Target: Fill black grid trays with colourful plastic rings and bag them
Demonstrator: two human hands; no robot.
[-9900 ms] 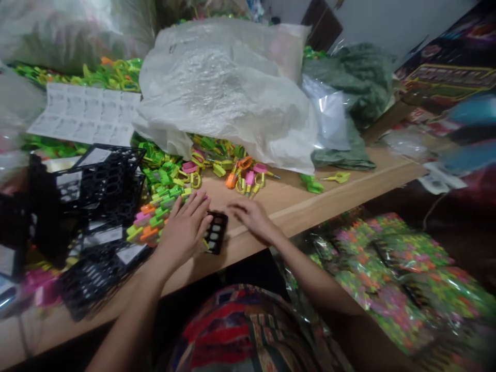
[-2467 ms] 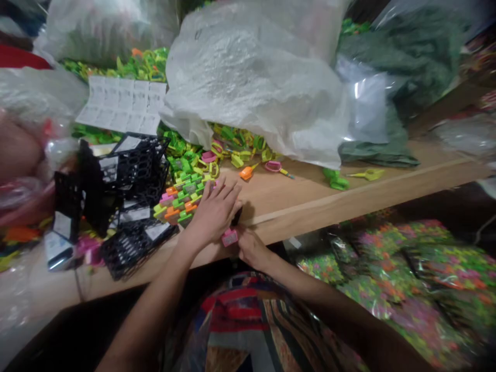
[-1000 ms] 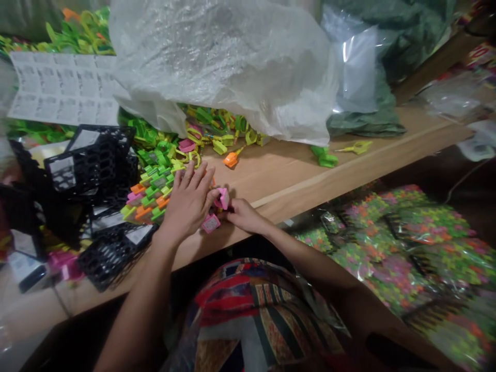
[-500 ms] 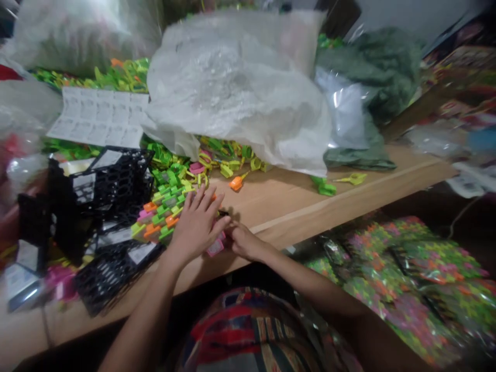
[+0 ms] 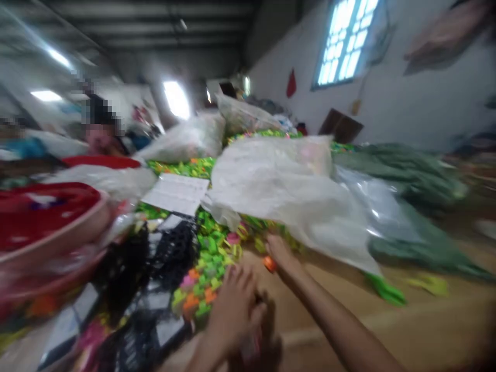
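My left hand (image 5: 236, 297) lies palm down at the right edge of a block of small plastic pieces (image 5: 203, 289) set in rows, green, orange, yellow and pink. Its fingers are stretched out over them; the thumb is bent, and a blurred pinkish thing shows below it. My right hand (image 5: 279, 252) reaches forward to the loose yellow-green pieces (image 5: 258, 230) at the edge of a white sack. Motion smears its fingers, so their grip is unclear. Beside that hand lies an orange piece (image 5: 269, 264) on the wooden table (image 5: 325, 305).
Black perforated plastic trays (image 5: 176, 253) with white labels are piled on the left, near a red-lined pink basin (image 5: 103, 206). Behind are a printed white sheet (image 5: 176, 191), the large white sack (image 5: 271, 175) and a green sack (image 5: 411, 175). Another person (image 5: 103, 129) is far left.
My right hand has left its place beside my left hand and moved forward to the loose pieces. My left hand stays on the rows. The view has tilted up, showing the room.
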